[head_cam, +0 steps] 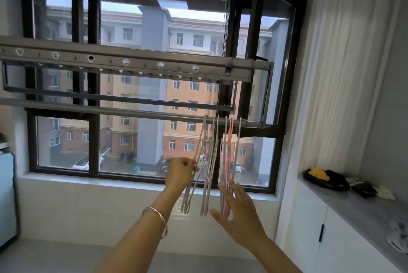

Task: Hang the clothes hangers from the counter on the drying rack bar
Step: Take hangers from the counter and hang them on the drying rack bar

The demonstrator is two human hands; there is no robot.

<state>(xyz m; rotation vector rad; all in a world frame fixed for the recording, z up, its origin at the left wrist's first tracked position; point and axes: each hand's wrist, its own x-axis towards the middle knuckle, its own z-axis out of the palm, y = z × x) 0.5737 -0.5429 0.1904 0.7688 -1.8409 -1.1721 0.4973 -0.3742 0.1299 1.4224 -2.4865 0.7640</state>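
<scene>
On the drying rack bar (132, 112) hang several pale hangers (206, 162) and one pink hanger (228, 162); the exact pale count is unclear. Two hands are visible.

A home laundry balcony, several floors up. A ceiling-hung drying rack (136, 62) with punched hanger holes runs across a wide dark-framed window (141, 87), and plastic hangers (212, 162) dangle from its lower bar (123, 112). Through the glass stand apartment blocks (189, 100) and parked cars far below. A white curtain (335, 74) hangs on the right above a grey bench (362, 208) over white cupboards (309, 235), with household odds and ends on top. White tiles (88, 206) line the wall under the sill
</scene>
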